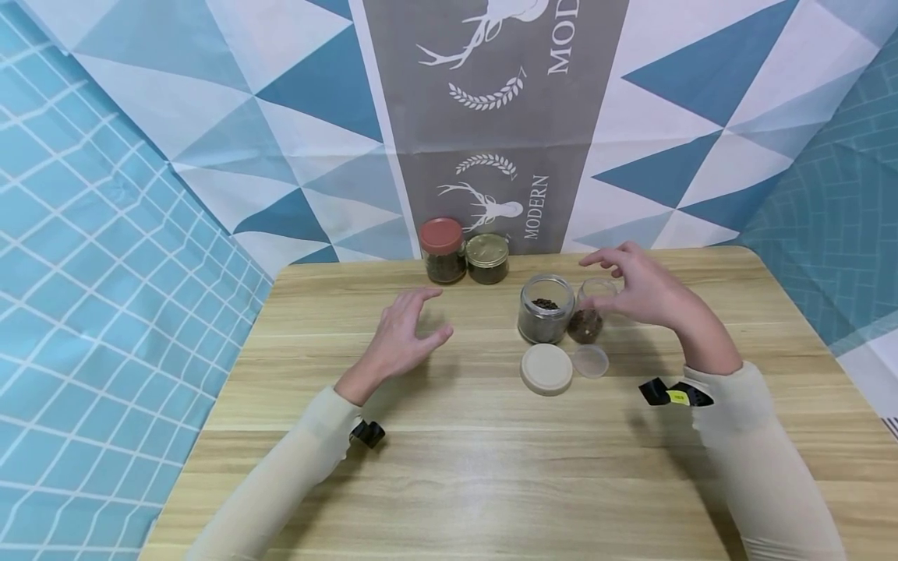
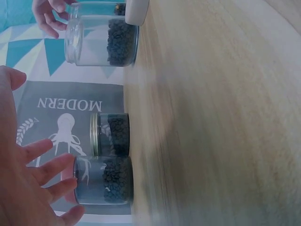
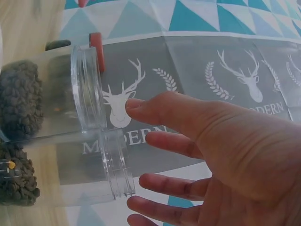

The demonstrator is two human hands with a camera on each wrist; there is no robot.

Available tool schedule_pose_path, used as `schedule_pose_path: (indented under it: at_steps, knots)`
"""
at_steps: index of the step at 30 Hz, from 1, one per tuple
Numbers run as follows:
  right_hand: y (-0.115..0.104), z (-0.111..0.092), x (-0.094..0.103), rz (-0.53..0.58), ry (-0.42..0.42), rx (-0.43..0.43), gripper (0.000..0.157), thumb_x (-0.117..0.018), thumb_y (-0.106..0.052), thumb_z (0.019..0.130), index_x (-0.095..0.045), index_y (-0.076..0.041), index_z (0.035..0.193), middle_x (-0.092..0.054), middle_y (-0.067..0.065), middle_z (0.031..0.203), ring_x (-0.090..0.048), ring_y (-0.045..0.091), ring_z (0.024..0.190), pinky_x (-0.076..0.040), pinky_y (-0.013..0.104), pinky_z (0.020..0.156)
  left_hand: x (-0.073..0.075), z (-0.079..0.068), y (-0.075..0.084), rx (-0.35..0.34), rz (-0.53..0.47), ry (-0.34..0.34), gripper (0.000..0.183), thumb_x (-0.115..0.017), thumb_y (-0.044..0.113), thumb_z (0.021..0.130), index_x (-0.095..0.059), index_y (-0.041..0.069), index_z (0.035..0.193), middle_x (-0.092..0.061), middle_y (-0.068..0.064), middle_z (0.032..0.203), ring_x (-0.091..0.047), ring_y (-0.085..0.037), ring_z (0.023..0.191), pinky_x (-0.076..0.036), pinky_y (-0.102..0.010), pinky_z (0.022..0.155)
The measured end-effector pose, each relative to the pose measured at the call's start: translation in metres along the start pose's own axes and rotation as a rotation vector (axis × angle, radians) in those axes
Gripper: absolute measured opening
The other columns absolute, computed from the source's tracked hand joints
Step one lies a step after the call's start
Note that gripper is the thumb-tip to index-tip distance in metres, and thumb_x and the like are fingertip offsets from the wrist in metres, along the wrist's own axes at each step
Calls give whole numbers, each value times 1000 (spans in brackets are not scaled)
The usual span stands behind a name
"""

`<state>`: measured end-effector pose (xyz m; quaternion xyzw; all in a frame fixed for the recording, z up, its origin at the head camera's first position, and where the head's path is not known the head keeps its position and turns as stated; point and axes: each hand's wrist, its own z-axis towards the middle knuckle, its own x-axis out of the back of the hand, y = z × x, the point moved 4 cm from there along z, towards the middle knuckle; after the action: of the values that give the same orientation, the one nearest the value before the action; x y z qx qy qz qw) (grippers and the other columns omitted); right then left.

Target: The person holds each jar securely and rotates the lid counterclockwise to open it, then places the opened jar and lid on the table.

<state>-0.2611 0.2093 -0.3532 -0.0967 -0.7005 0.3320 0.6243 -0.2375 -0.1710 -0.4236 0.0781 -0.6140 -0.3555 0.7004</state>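
Observation:
My right hand (image 1: 648,287) hovers over a small clear jar (image 1: 585,326), thumb and fingers spread around the mouth. In the right wrist view the fingertips (image 3: 136,104) stand just off the glass rims. Left of it, touching or nearly so, is a larger lidless glass jar (image 1: 535,326). Both hold dark, bean-like pieces. Before them lie a cream lid (image 1: 546,368) and a translucent lid (image 1: 592,361). My left hand (image 1: 403,333) is held above the table, thumb and fingers apart, holding nothing. In the left wrist view its fingers (image 2: 56,167) appear in front of the back jars.
At the table's back edge stand a red-lidded jar (image 1: 443,261) and a lower gold-lidded jar (image 1: 487,265), side by side, with dark contents. The wooden table (image 1: 477,483) ends at a patterned cloth backdrop (image 1: 323,132). A blue checked cloth (image 1: 84,312) hangs at the left.

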Motion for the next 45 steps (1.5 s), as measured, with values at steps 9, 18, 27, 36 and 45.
schedule_pose_path:
  at_steps: [9,18,27,36,45]
  knots:
    - [-11,7,4,-39,26,28,63,-85,-27,97,-64,-7,153,-51,32,153,-53,48,139,-53,68,102,-1,0,-1,3,2,-6,77,-68,49,101,-52,7,164,-56,-19,169,-48,-43,161,-40,-73,126]
    - [-33,17,-2,-77,50,73,60,-86,-29,95,-69,-11,149,-57,29,149,-57,45,136,-54,62,95,-2,-1,0,10,3,-5,78,-68,50,101,-52,8,164,-55,-19,170,-47,-43,162,-40,-74,126]
    - [-51,32,-9,-78,30,97,61,-86,-29,97,-68,-10,152,-59,27,146,-58,43,128,-52,60,97,-3,-1,-1,22,-12,-7,78,-69,49,102,-51,8,165,-55,-19,170,-46,-44,162,-37,-74,128]
    - [-72,46,-17,-125,27,134,67,-85,-31,93,-67,-16,155,-58,23,135,-55,34,107,-47,45,81,-3,-1,1,21,-12,-7,77,-71,47,101,-52,9,165,-55,-18,170,-46,-43,163,-38,-74,128]
    - [-93,57,-26,-138,15,165,66,-89,-34,93,-68,-16,153,-58,26,142,-59,40,120,-56,61,98,-3,-1,1,20,-17,-9,74,-72,41,102,-51,8,165,-56,-18,170,-47,-43,162,-37,-74,129]
